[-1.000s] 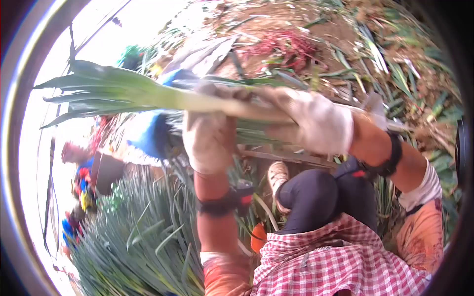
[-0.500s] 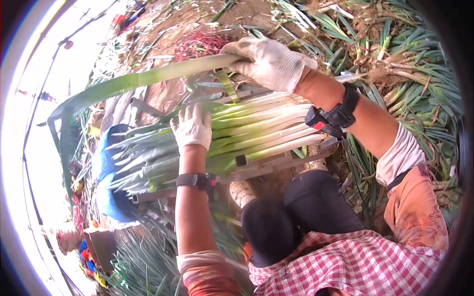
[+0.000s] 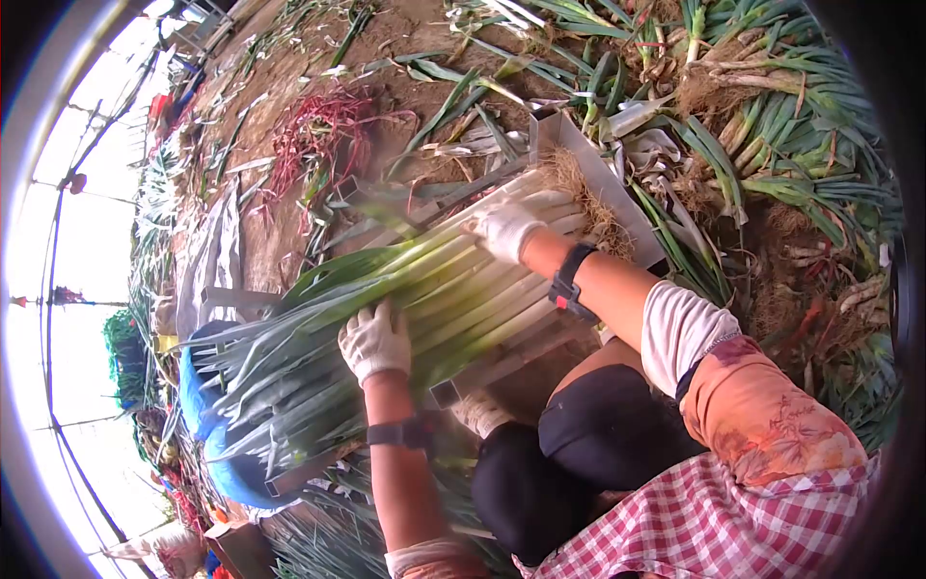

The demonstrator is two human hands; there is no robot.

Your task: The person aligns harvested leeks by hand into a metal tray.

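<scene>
A layer of long green onions (image 3: pixel 453 280) lies side by side on a metal frame (image 3: pixel 603 179), roots to the right and leaves to the left. My right hand (image 3: pixel 503 232), in a white glove, rests on the white stalks near the roots; its fingertips are partly blurred, so I cannot tell its grip. My left hand (image 3: pixel 374 340), gloved too, lies on the green leaves with its fingers apart. Under the leaf ends is a blue wrapped pad (image 3: pixel 236 473).
Heaps of rooted onions (image 3: pixel 772 135) cover the ground on the right. Red ties (image 3: pixel 318 135) lie in a tangle on the soil beyond the frame. More leaves (image 3: pixel 328 540) are below left, and my bent knees (image 3: pixel 608 425) are close to the frame's near side.
The single onion that my right hand held up now lies with the others. My right hand has come down onto the stalks, and the view has shifted and turned.
</scene>
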